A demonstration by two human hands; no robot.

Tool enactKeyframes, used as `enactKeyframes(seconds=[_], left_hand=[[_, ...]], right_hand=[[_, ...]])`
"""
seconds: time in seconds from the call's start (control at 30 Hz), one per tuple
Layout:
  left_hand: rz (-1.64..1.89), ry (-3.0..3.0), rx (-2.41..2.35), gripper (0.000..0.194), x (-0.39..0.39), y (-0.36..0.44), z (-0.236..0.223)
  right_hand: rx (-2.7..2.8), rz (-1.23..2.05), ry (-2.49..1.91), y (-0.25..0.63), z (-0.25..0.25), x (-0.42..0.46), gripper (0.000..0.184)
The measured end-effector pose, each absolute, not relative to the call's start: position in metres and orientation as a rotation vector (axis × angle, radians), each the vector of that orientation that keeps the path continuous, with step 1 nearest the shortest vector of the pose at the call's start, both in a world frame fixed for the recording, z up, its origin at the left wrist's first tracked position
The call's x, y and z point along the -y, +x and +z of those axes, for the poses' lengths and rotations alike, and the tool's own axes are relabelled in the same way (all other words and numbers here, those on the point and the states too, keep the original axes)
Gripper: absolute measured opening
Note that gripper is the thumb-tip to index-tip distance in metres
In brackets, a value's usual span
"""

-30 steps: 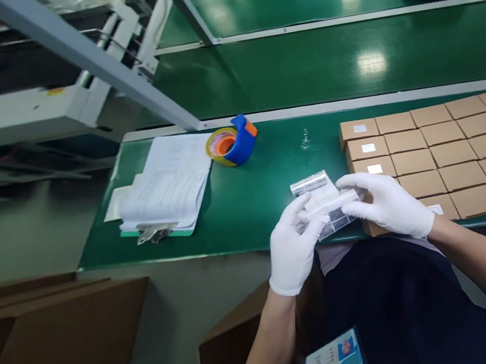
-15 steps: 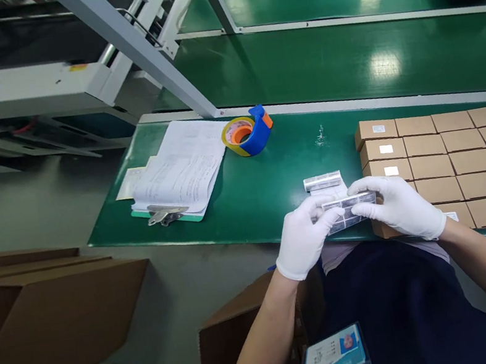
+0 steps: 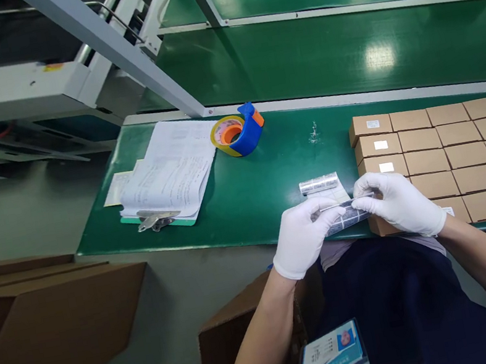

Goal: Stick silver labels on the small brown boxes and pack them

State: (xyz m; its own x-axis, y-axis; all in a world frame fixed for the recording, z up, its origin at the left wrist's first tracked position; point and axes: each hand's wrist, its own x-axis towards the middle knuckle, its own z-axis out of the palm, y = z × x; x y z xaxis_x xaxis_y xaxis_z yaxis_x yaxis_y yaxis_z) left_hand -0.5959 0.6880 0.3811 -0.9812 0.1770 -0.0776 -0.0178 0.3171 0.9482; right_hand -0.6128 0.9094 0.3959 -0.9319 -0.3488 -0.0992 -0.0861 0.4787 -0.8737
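Gloved L grip (image 3: 304, 239), R grip (image 3: 400, 203) hold label strip (image 3: 342, 217) over green bench (image 3: 246, 200), cartons (image 3: 449, 161) just beside.

1. Open green bench (image 3: 269, 168) runs from the tape dispenser (image 3: 238, 132) to the cartons (image 3: 451, 164), offering free passage above the hands.
2. The cartons stand just beside the right hand (image 3: 397, 203), blocking movement rightward.
3. A silver roll (image 3: 318, 183) lies just above the left hand (image 3: 302, 237), partly in the way.
4. A label strip (image 3: 343, 216) fills the gap between the hands.
5. Clipboard papers (image 3: 167, 176) cover the bench's left end.
6. A steel strut (image 3: 117, 53) slants down to the bench's back edge, obstructing reach beyond.
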Motion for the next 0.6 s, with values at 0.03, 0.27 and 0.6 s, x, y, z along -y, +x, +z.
enactKeyframes(seconds=[0.03,0.27,0.6], left_hand=[[1.748,0.129,-2.394,0.009,-0.689,-0.596,0.380],[1.920,-0.062,-2.211,0.017,-0.699,-0.599,0.374],[1.972,-0.207,-2.018,0.030,-0.713,-0.603,0.379]], right_hand=[[-2.460,-1.444,-0.357,-0.613,0.396,-0.910,0.015],[-2.636,-1.388,-0.311,-0.608,0.392,-0.917,0.015],[-3.361,-1.025,-0.839,-0.595,0.379,-0.934,0.018]])
